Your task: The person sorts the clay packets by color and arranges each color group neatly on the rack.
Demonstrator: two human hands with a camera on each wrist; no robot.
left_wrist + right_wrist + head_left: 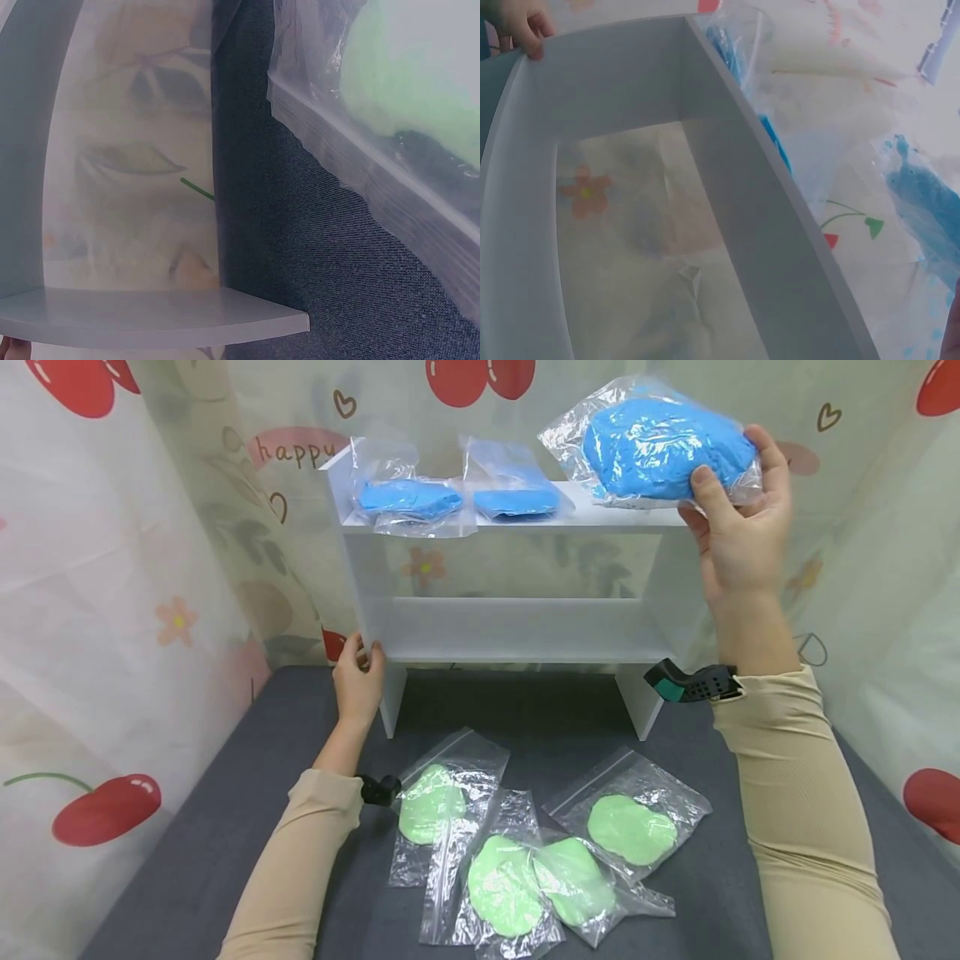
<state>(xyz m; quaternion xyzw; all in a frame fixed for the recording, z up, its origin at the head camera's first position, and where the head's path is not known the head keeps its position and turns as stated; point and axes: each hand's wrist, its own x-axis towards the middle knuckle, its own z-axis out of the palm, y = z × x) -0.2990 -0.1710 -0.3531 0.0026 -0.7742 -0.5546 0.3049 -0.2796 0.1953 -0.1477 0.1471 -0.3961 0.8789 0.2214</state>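
My right hand (746,531) grips a clear plastic bag of blue clay (660,447), thumb on its front, at the right end of a white shelf's top board. Lower on the left, my left hand (358,681) holds the edge of the shelf's left side panel (367,577). This hand (521,24) shows at the panel's edge in the right wrist view too. On the top board lie two more bagged blue pieces, a left bag (412,500) and a middle bag (517,500). The held bag (926,202) is partly visible in the right wrist view.
Several zip bags with flat green clay pieces lie on the dark table (300,827) before the shelf, such as one green-clay bag (630,828) at the right. The shelf's lower board (517,631) spans its side panels. A patterned curtain (112,610) surrounds the table.
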